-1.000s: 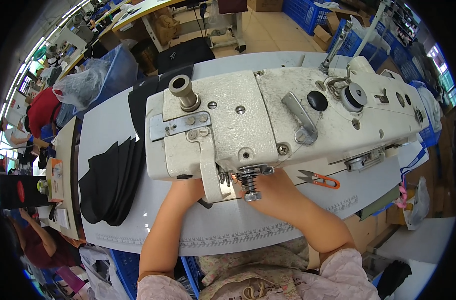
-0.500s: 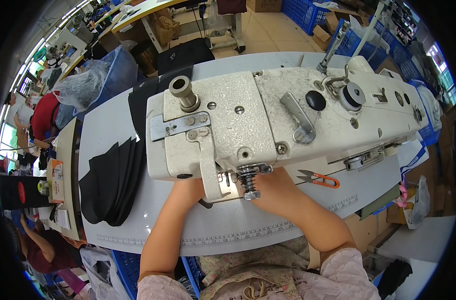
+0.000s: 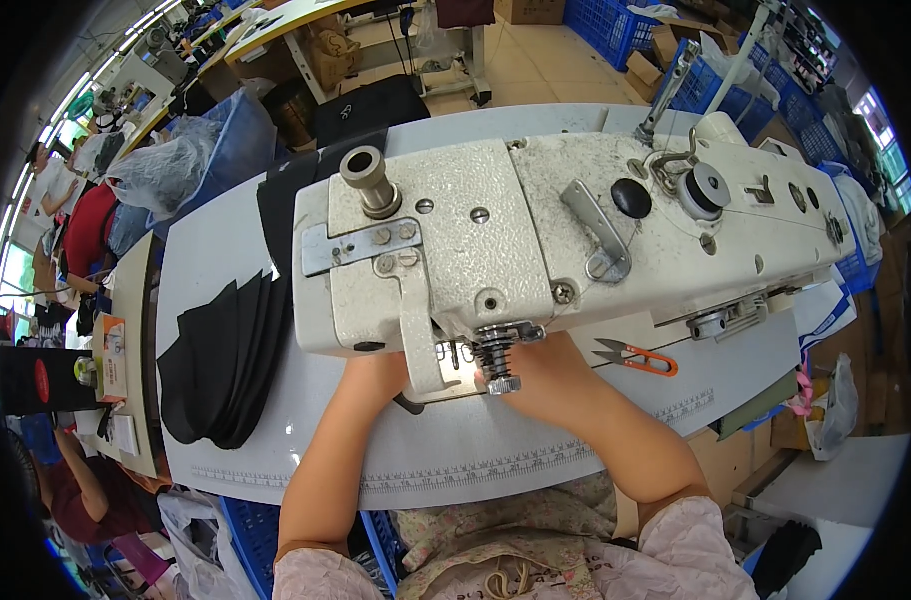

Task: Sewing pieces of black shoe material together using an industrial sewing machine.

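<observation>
A white industrial sewing machine (image 3: 456, 215) spans the middle of the grey table (image 3: 396, 475). Under the left end of its head reaches my left hand (image 3: 378, 378), the fingers hidden by the machine. My right hand (image 3: 531, 378) is likewise under the head, on the other side of the lit needle area, its fingers covered too. A small dark edge of fabric (image 3: 410, 406) shows beside my left hand. Left of the machine lies a fanned stack of black fabric pieces (image 3: 216, 365). Orange-handled thread snips (image 3: 636, 357) rest right of my right forearm.
More black fabric (image 3: 281, 215) lies behind the machine head. A ruler strip (image 3: 456, 476) runs along the table's near edge. A blue bin (image 3: 241, 140) with clear plastic stands at the far left. Other people (image 3: 86, 235) are at work on the left. Blue crates (image 3: 616, 35) stand at the back.
Hands, fabric stack and snips stay nearly where they were; the view has shifted very slightly. At the far left, another person's body and arm have moved.
</observation>
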`<act>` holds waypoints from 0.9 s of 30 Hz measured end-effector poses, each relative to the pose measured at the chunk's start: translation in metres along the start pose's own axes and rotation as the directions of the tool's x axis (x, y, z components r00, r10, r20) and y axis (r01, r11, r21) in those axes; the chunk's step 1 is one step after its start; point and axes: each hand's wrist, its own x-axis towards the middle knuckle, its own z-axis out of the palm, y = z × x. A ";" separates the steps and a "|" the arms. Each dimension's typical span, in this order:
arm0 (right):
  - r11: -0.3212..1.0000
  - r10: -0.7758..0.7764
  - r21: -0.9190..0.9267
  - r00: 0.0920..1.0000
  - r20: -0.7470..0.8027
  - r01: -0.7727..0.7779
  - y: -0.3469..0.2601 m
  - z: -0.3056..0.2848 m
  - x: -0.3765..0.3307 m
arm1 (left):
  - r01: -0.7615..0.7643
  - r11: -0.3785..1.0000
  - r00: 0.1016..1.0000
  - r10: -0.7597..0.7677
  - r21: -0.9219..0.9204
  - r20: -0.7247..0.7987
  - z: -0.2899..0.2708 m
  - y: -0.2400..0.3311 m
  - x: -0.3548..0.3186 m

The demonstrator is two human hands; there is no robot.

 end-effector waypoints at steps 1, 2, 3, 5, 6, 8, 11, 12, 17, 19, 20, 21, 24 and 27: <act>1.000 0.008 -0.010 1.000 0.007 -0.008 0.000 0.000 0.000 | -0.002 1.000 1.000 0.002 -0.023 -0.008 0.001 -0.002 0.000; 1.000 0.008 -0.011 1.000 0.008 -0.008 0.000 0.000 0.000 | -0.004 0.999 1.000 0.003 -0.047 -0.015 0.001 -0.002 0.000; 1.000 0.004 -0.019 1.000 0.005 -0.004 -0.001 -0.001 0.000 | -0.003 0.999 1.000 0.003 -0.047 -0.015 0.000 0.000 0.000; 1.000 0.001 -0.027 1.000 0.002 -0.001 0.000 -0.001 0.000 | -0.061 0.994 0.998 0.062 0.095 -0.004 -0.003 0.006 0.002; 1.000 -0.006 -0.029 1.000 -0.004 0.006 0.000 -0.001 0.000 | -0.061 0.994 0.998 0.061 0.094 -0.004 -0.003 0.008 0.002; 0.999 -0.014 -0.030 1.000 -0.011 0.014 0.000 0.000 0.000 | 0.124 0.990 0.991 -0.121 -0.064 0.048 -0.004 0.010 0.002; 0.999 -0.021 -0.033 1.000 -0.021 0.020 0.000 0.001 0.001 | -0.038 0.998 0.999 0.038 -0.042 -0.011 -0.001 -0.001 0.002; 0.999 -0.025 -0.042 1.000 -0.016 0.024 0.000 0.001 0.001 | -0.039 0.998 0.999 0.038 -0.043 -0.011 -0.001 -0.001 0.002; 0.998 -0.026 -0.053 1.000 -0.016 0.025 0.000 0.000 0.002 | -0.034 0.986 0.999 0.031 0.165 0.025 -0.009 0.020 0.002; 0.999 -0.034 -0.044 0.999 -0.040 0.032 -0.002 -0.001 0.002 | 0.026 0.998 0.999 -0.027 0.057 0.017 -0.013 0.028 0.000; 0.999 -0.031 -0.045 0.999 -0.040 0.029 -0.001 0.000 0.002 | 0.085 0.995 0.996 -0.084 -0.058 0.016 -0.012 0.028 0.000; 0.999 -0.033 -0.041 0.999 -0.041 0.032 0.000 0.001 0.002 | 0.084 0.995 0.996 -0.083 -0.060 0.018 -0.011 0.027 0.001; 0.998 -0.050 -0.042 0.997 -0.060 0.047 0.002 0.002 0.000 | -0.032 0.993 0.999 0.032 0.113 -0.003 -0.006 0.016 0.001; 0.998 -0.052 -0.024 0.997 -0.065 0.050 0.001 0.000 -0.001 | -0.075 0.997 0.995 0.075 0.009 -0.070 0.003 -0.005 0.000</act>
